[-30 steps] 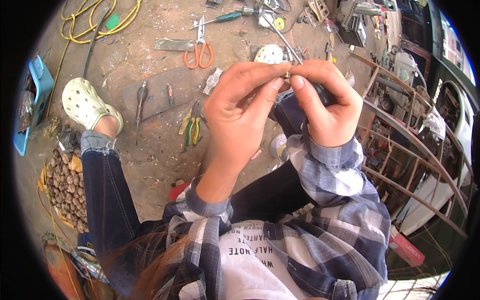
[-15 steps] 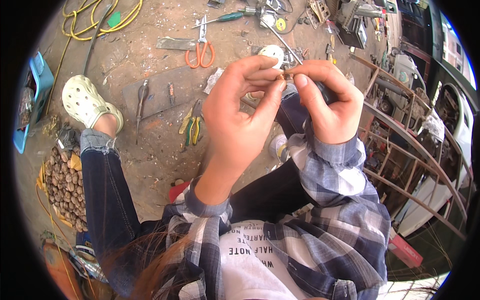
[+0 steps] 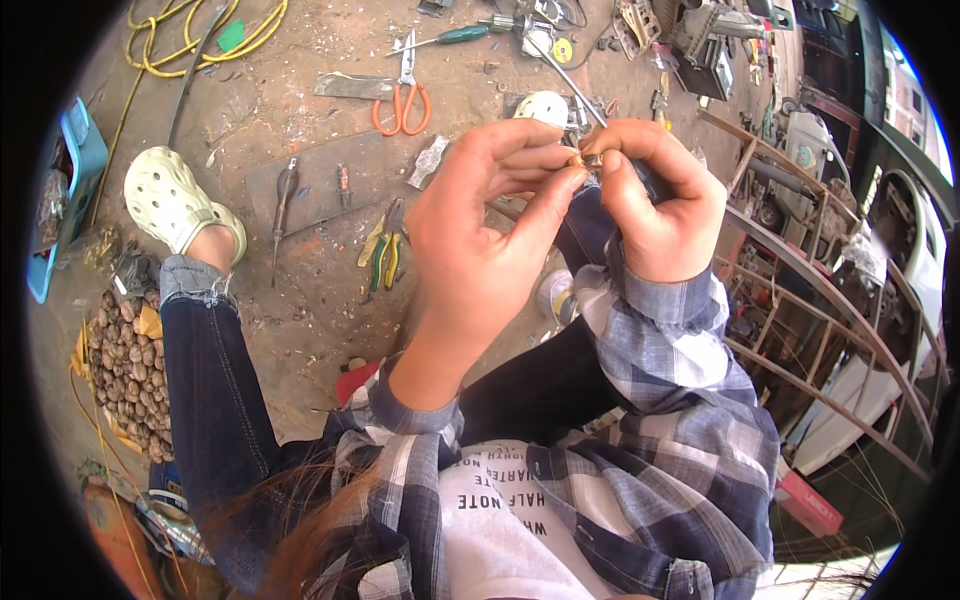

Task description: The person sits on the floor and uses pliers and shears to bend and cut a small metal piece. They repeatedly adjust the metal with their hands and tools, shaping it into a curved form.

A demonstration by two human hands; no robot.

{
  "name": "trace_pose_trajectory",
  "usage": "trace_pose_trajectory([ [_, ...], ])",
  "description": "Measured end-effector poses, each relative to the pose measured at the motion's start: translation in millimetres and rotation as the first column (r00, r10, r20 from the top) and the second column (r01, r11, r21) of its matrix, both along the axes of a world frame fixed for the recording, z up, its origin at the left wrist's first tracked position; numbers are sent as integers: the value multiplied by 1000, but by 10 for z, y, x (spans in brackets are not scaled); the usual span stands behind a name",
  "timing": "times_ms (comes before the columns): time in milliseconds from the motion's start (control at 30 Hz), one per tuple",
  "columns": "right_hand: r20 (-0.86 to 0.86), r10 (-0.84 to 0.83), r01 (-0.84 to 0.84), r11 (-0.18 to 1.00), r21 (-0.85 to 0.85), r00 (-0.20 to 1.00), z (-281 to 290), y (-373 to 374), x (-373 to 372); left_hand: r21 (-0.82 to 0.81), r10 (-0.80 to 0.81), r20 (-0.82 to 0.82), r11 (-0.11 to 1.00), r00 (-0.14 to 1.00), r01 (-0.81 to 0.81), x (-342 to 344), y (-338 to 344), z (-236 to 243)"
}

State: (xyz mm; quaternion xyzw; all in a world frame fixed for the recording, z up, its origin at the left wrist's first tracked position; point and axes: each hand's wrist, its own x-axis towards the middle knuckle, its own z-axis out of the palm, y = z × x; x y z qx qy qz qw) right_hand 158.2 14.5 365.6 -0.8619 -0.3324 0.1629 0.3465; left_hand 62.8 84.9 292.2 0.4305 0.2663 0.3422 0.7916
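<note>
The white shirt [image 3: 490,565] bears lines of dark capitals, the red box [image 3: 808,503] pale lettering.

- Broad way through over the floor [image 3: 310,340] between the left trouser leg [image 3: 215,370] and the left hand [image 3: 465,220]; only flat-lying pliers [image 3: 379,262] there.
- Ahead, orange-handled scissors [image 3: 407,80] lie low, easily passed above.
- A slanting metal rod [image 3: 570,87] crowds the space just beyond the right hand [image 3: 665,215].
- Over rightward, a metal frame [image 3: 800,392] bars much of the way.
</note>
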Motion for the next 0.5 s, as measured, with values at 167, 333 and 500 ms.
trace_pose_trajectory([
  [167,-213,-165,169,986,-2,963,84,79,-109,29,90,15,995,996,-91,17,19,15],
  [333,-240,-95,100,995,9,966,83,56,-86,159,199,27,967,980,-200,53,-11,-93],
  [500,-227,-100,101,995,-7,969,60,77,-98,149,210,49,965,976,-215,51,-4,-119],
])
